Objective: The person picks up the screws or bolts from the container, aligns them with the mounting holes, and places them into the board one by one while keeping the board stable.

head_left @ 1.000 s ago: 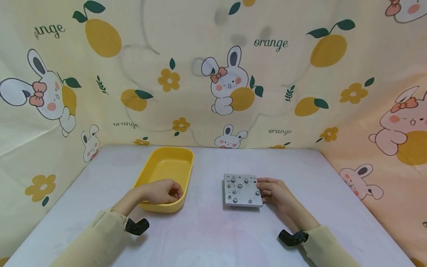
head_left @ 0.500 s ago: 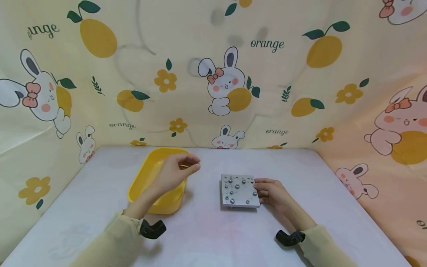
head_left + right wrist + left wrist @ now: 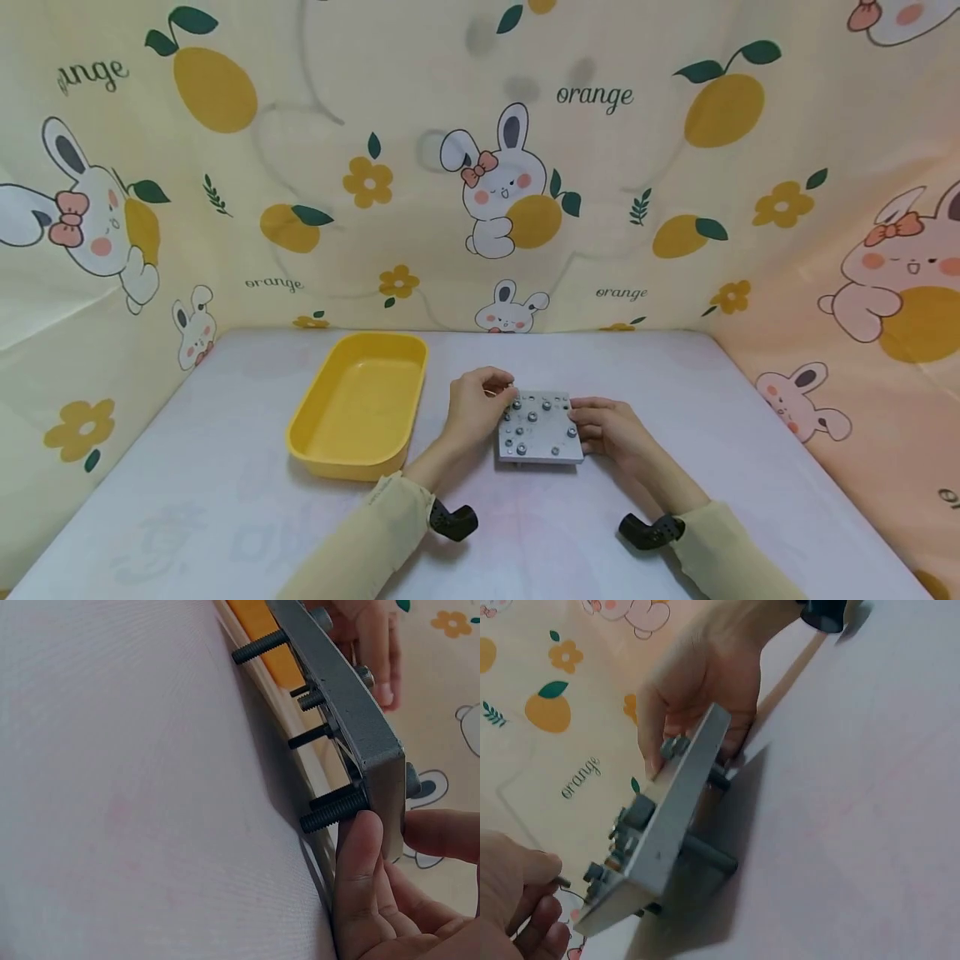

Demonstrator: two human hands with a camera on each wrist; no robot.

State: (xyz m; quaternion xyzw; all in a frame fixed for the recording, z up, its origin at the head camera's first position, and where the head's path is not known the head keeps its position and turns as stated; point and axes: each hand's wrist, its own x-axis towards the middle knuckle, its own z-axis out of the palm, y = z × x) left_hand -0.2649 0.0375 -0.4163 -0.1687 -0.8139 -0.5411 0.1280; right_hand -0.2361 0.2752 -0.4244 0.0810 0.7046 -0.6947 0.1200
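A square silver metal plate (image 3: 553, 429) stands slightly raised over the table, with several socket-head screws (image 3: 532, 416) set in its top. In the right wrist view, threaded shanks (image 3: 336, 813) stick out beneath it. My right hand (image 3: 613, 429) grips the plate's right edge, one finger above and one below. At the far left corner of the plate is my left hand (image 3: 472, 407), its thumb and finger pinching a small dark metal pin (image 3: 563, 882). Most of that pin is hidden by the fingertips, so its exact kind is unclear.
A yellow rectangular tray (image 3: 356, 404) stands on the table left of my left forearm. The table has a pale cloth (image 3: 525, 533). Behind and at both sides hangs a printed curtain (image 3: 420, 108) with rabbits and oranges.
My left hand has come up out of the yellow tray and moved right to the plate's far left corner, carrying the small pin. My right hand keeps its grip on the plate.
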